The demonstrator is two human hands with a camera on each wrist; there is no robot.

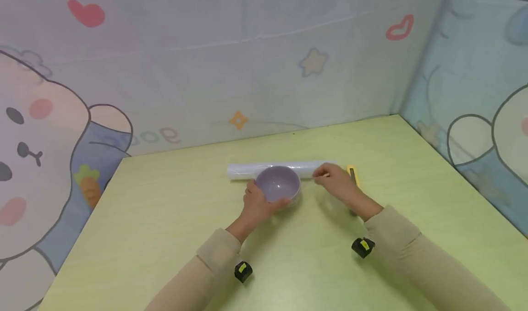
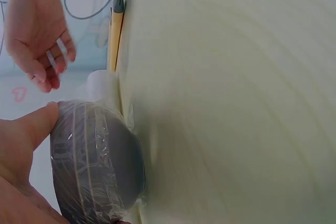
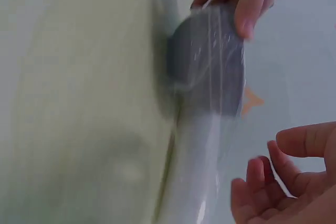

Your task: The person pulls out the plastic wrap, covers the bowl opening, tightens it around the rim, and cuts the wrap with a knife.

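**Hold steady, smooth gently**

Hold the purple bowl [image 1: 278, 182] steady in the left hand [image 1: 256, 205], with fingers curled round its side and thumb at the rim, just in front of the white roll [image 1: 241, 171] on the bench [image 1: 165, 219]. Best, judging by the wrinkles, to press the clear film [image 2: 89, 161] flat with the right hand [image 1: 336, 182]: apart from the bowl, to its right, with fingers loosely bent and seemingly gripping nothing (hard to be sure through such blur). Avoid brushing the yellow cutter [image 1: 352, 171] near the roll's right end.
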